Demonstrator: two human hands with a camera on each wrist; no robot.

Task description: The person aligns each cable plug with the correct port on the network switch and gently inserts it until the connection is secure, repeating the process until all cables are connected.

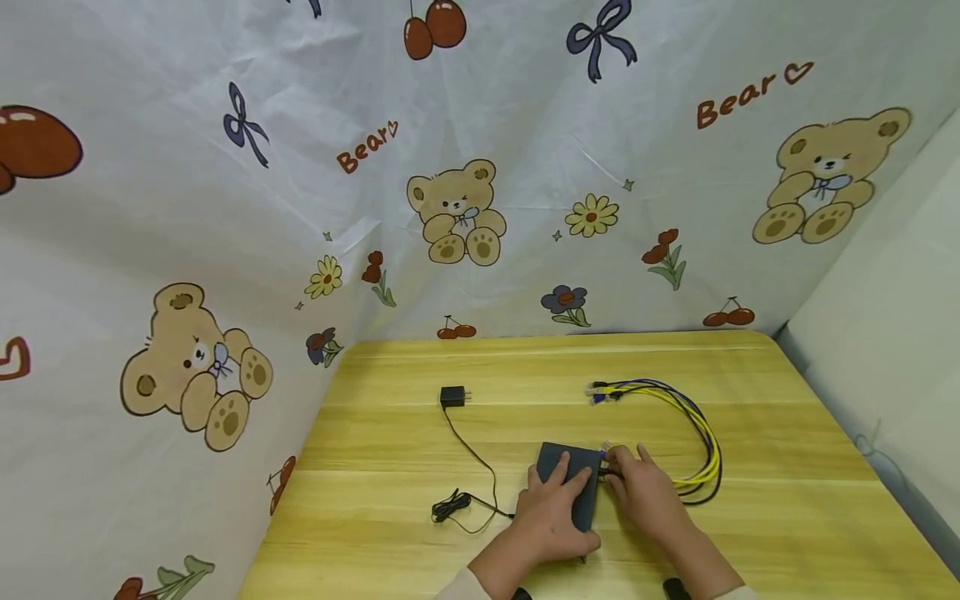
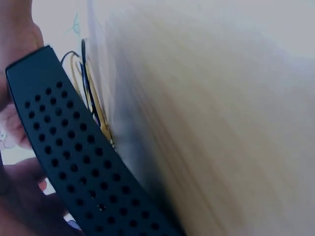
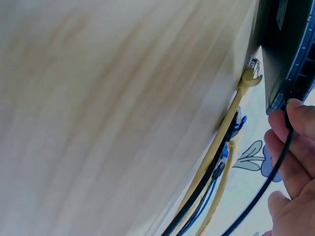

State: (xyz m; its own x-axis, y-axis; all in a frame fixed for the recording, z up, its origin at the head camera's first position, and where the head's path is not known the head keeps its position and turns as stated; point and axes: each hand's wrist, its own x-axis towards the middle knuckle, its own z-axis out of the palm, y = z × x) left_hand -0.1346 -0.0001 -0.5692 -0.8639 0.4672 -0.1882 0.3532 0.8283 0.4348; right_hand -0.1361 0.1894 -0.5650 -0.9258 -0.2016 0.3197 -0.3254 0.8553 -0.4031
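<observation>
A flat dark network switch point(image 1: 588, 502) is in front of me, with a row of ports along its right side. My left hand point(image 1: 547, 521) lies across it, fingers spread over the top and thumb at the near edge. The perforated side of the switch point(image 2: 83, 147) fills much of the left wrist view. My right hand point(image 1: 647, 493) is beside the port side. Its thumb and fingers pinch the plug end of a black network cable point(image 3: 266, 184) right at an end port. How deep the plug sits is hidden by the fingertips.
Yellow, black and blue network cables point(image 1: 708, 433) curve in a bundle at the right, several plugs point(image 1: 600, 392) lying toward the back. Left of the switch, a black power adapter point(image 1: 453, 397) trails a thin cord with a tied coil point(image 1: 450, 506). A patterned cloth hangs behind the wooden table point(image 1: 360, 450).
</observation>
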